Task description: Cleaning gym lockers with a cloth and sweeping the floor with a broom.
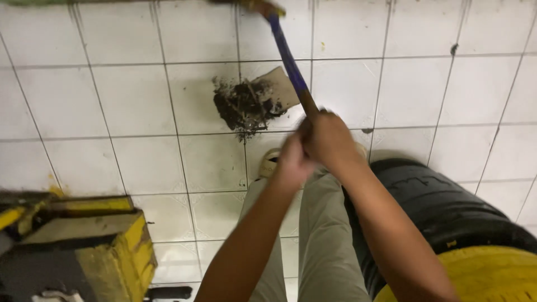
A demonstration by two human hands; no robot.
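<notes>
Head view, looking down at a white tiled floor (128, 100). Both hands are wrapped round one long handle (291, 61), blue along its middle and dark brown at the near end; the left hand (292, 159) sits just below and touching the right hand (330, 140). Each grip is closed on the handle, fingers curled fully round it. The handle rises away from the hands toward the top edge, where its far end carries a yellowish fitting cut off by the frame, so the working head cannot be identified.

On the floor beyond the hands lies a pile of dark debris (246, 106), partly resting on a flat piece of brown card (282, 86). The handle crosses above the card's right side; whether it touches cannot be told.

Nearby: a black tyre (442, 207) on a yellow rim (486, 277) beside the person's right leg, a yellow and black machine base (95, 235) at lower left, and a light shoe (271, 162) just behind the hands.

Assessment: the stacked two-hand hold is sound for control. The stroke is best kept short and low, drawing loose grit toward the card rather than scattering it along the grout lines. The feet should stay clear of the pile, and the handle's near end clear of the tyre.
</notes>
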